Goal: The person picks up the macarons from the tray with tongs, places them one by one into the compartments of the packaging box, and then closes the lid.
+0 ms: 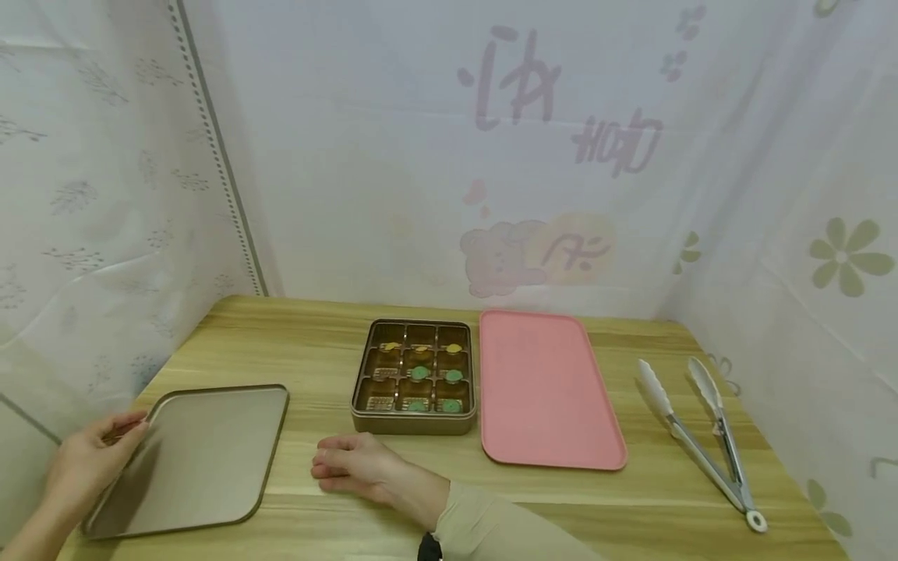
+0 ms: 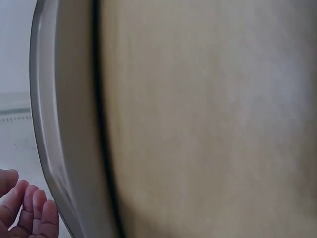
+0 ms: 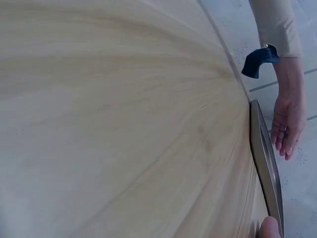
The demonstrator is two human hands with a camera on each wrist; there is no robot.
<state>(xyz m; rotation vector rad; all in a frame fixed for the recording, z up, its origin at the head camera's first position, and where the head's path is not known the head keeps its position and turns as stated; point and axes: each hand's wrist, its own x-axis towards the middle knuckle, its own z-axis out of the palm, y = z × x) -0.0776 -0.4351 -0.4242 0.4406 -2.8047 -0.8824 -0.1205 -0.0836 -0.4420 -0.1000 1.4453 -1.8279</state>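
Note:
A square, bronze-coloured metal lid (image 1: 203, 460) with a thin raised rim lies at the table's left. My left hand (image 1: 87, 467) is at its left edge, fingers loosely bent; in the left wrist view those fingers (image 2: 37, 210) appear beside the rim, not around it. My right hand (image 1: 361, 469) hovers or rests low in front of a bronze tin (image 1: 414, 424), holding nothing. I cannot tell whether it touches the table. Inside the tin, a divided insert bears small round yellow pieces (image 1: 454, 349) in the back row and green pieces (image 1: 452, 407) in nearer compartments.
Right of the tin lies a pink rectangular tray (image 1: 543, 389). Metal tongs with pale tips (image 1: 730, 452) lie spread at the table's right side. Patterned white curtains (image 1: 365, 156) enclose the wooden table (image 1: 316, 351) at the back and both sides.

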